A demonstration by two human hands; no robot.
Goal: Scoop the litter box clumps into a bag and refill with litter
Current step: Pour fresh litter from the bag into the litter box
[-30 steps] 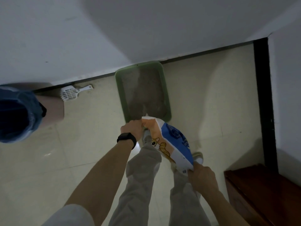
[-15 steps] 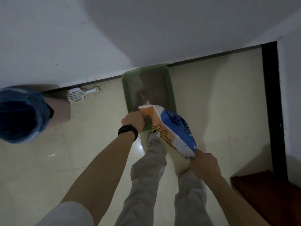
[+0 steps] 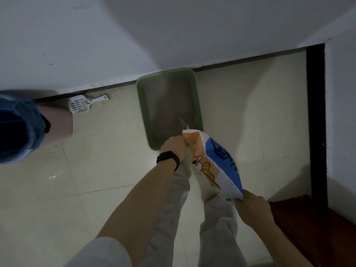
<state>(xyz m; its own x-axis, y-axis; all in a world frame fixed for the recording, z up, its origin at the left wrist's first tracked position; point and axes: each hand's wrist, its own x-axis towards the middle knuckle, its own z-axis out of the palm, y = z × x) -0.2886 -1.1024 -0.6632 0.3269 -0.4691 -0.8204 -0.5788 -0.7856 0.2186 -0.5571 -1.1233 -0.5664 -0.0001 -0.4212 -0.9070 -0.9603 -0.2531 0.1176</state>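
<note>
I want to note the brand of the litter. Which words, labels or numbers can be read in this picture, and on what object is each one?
No text can be read with certainty.
Litter bag: pale lettering on its blue panel, too blurred to read; a cat drawing sits beside it.
Bag's bottom edge, by the right hand: small dark marks, too small to read.
Litter box, scoop: no text visible.

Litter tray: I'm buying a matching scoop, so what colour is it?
Green litter tray, seen in the head view.

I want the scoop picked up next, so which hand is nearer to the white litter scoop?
Left. The left hand grips the litter bag top, nearer the scoop; the right hand holds its bottom, farther away.
</note>
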